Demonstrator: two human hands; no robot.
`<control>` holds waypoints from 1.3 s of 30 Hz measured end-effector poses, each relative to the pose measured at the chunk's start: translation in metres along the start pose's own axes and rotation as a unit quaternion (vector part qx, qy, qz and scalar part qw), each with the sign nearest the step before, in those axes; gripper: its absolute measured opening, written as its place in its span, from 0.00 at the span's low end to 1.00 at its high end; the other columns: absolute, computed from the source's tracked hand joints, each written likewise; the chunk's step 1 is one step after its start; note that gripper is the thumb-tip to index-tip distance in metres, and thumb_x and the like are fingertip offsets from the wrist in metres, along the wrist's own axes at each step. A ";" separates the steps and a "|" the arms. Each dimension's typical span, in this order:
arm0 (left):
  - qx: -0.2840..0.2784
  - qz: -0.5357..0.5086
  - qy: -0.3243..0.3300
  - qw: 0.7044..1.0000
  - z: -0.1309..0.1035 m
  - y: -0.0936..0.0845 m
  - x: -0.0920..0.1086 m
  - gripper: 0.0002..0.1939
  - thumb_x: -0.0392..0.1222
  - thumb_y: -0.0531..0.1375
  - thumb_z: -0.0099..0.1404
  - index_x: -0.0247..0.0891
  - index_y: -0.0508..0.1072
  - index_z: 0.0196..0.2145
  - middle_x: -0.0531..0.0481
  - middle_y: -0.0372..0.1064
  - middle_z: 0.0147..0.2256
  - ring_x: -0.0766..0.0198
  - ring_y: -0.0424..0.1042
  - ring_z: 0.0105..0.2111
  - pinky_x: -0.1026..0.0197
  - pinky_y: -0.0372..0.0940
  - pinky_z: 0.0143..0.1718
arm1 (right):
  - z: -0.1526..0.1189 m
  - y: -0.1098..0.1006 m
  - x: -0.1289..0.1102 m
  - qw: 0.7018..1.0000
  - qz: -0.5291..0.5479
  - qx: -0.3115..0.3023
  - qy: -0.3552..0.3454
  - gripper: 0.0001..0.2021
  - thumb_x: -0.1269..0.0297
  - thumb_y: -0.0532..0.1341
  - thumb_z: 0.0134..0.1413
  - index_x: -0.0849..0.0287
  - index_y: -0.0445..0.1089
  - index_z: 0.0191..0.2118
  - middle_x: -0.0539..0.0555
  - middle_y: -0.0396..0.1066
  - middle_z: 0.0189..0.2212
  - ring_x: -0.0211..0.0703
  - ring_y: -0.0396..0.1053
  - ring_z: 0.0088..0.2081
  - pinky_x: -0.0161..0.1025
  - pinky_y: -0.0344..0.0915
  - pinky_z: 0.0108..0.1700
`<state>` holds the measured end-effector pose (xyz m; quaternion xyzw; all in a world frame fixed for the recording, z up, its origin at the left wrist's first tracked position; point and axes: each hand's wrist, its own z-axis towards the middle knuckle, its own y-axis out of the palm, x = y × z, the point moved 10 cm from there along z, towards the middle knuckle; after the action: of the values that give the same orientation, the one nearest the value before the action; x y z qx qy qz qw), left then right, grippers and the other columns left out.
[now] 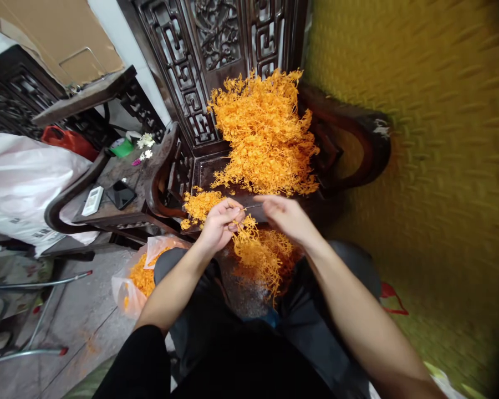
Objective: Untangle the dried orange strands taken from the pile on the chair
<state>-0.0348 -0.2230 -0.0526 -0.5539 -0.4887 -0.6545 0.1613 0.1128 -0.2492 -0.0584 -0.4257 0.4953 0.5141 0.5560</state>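
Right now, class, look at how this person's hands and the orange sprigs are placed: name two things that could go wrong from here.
1. The left hand and right hand pinch a thin wire between them; its end could prick a finger.
2. The strung orange bunch hangs over the lap, so loose pieces could drop to the floor rather than into the plastic bag. The big orange pile reaches the chair seat's front edge and might spill.
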 end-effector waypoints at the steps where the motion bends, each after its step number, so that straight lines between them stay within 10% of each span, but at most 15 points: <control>1: 0.001 0.008 0.003 1.000 0.000 0.001 0.001 0.17 0.47 0.73 0.54 0.36 0.70 0.33 0.57 0.60 0.21 0.77 0.50 0.18 0.68 0.44 0.20 | -0.003 0.016 0.001 0.998 -0.018 -0.052 0.006 0.23 0.39 0.66 0.54 0.58 0.75 0.33 0.49 0.66 0.22 0.41 0.64 0.27 0.38 0.62 0.32; 6: -0.003 0.036 -0.003 0.999 -0.002 0.006 0.002 0.20 0.50 0.73 0.55 0.38 0.68 0.34 0.55 0.64 0.27 0.74 0.58 0.23 0.68 0.52 0.23 | -0.010 0.025 -0.005 0.997 -0.068 -0.009 -0.017 0.21 0.43 0.65 0.58 0.59 0.71 0.30 0.49 0.70 0.26 0.39 0.64 0.29 0.39 0.60 0.35; 14: 0.000 -0.028 -0.050 0.998 0.008 0.009 -0.012 0.19 0.33 0.71 0.50 0.37 0.61 0.26 0.62 0.50 0.19 0.78 0.47 0.17 0.70 0.39 0.19 | -0.005 -0.042 -0.004 0.968 -0.119 0.210 -0.076 0.19 0.45 0.64 0.61 0.57 0.69 0.31 0.50 0.69 0.26 0.40 0.65 0.29 0.40 0.62 0.35; 18: 0.042 -0.078 -0.009 0.996 0.006 -0.007 0.013 0.21 0.28 0.67 0.49 0.38 0.55 0.25 0.63 0.43 0.19 0.79 0.40 0.16 0.69 0.35 0.18 | -0.007 -0.106 0.015 0.935 0.047 0.347 -0.048 0.22 0.39 0.63 0.59 0.53 0.61 0.30 0.43 0.54 0.18 0.34 0.54 0.19 0.35 0.53 0.21; 21: 0.041 -0.113 -0.020 0.993 0.002 -0.013 0.021 0.22 0.27 0.65 0.51 0.39 0.51 0.25 0.62 0.40 0.20 0.77 0.40 0.17 0.68 0.37 0.18 | -0.002 -0.105 0.014 0.950 0.124 0.284 -0.038 0.24 0.38 0.67 0.53 0.54 0.61 0.32 0.46 0.64 0.24 0.33 0.59 0.21 0.31 0.54 0.18; 24: 0.019 -0.136 -0.073 0.988 0.000 -0.011 0.013 0.23 0.28 0.63 0.54 0.40 0.49 0.25 0.61 0.38 0.21 0.76 0.41 0.17 0.69 0.39 0.18 | -0.003 -0.058 0.001 0.984 0.114 0.131 -0.032 0.21 0.43 0.69 0.53 0.56 0.68 0.36 0.54 0.74 0.36 0.36 0.67 0.28 0.32 0.64 0.23; 29: -0.013 -0.161 -0.120 0.980 -0.005 0.001 0.004 0.20 0.28 0.64 0.57 0.39 0.53 0.26 0.61 0.40 0.22 0.77 0.44 0.17 0.70 0.41 0.18 | -0.017 0.004 -0.010 0.999 0.030 -0.003 -0.017 0.22 0.48 0.63 0.63 0.55 0.75 0.56 0.50 0.73 0.28 0.36 0.65 0.24 0.35 0.63 0.25; 34: -0.034 -0.138 -0.137 0.980 -0.005 0.009 -0.003 0.14 0.38 0.68 0.61 0.37 0.63 0.31 0.59 0.52 0.24 0.78 0.47 0.18 0.71 0.41 0.18 | -0.017 0.034 -0.016 0.987 -0.128 -0.083 -0.056 0.13 0.51 0.68 0.57 0.55 0.82 0.37 0.53 0.80 0.35 0.45 0.75 0.37 0.43 0.69 0.44; 39: 0.051 0.044 0.030 0.997 0.004 -0.020 0.021 0.27 0.57 0.70 0.60 0.44 0.70 0.51 0.47 0.72 0.49 0.77 0.57 0.22 0.70 0.46 0.18 | -0.013 0.033 0.007 0.992 0.078 -0.074 0.067 0.19 0.46 0.68 0.56 0.58 0.72 0.28 0.45 0.62 0.17 0.32 0.54 0.19 0.33 0.50 0.22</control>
<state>-0.0547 -0.2036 -0.0431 -0.5459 -0.4916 -0.6374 0.2325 0.0780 -0.2571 -0.0664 -0.4590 0.5236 0.5613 0.4473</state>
